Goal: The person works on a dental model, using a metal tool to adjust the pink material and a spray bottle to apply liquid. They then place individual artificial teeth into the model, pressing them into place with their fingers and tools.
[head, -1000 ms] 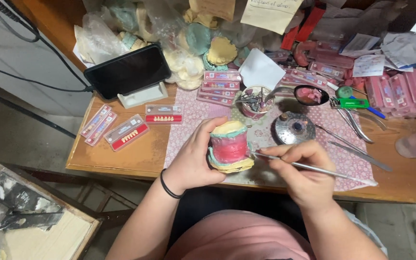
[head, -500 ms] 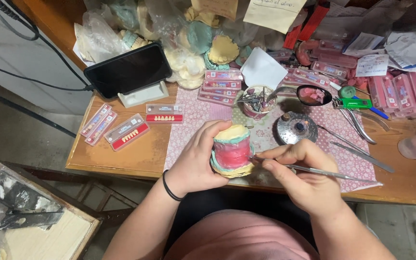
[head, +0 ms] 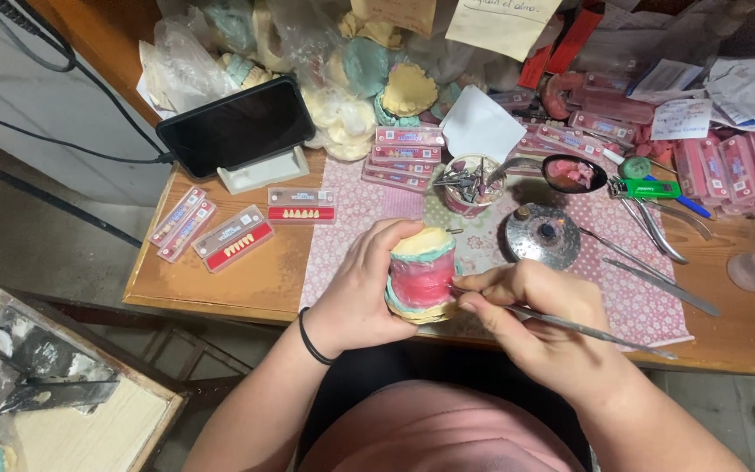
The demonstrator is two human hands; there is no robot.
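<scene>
Cast (head: 421,275) now sits lower over the tabletop (head: 246,280) edge, left hand (head: 356,293) wrapped round it. I read my right hand (head: 530,319), pinching the tool (head: 587,330), as in working contact at pink wax.

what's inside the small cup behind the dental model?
The cup bristles with thin metal burs and small tools, tips up, crowded together. Its bottom and any smaller contents are hidden under them. The left hand holds the dental model in front of it.
</scene>
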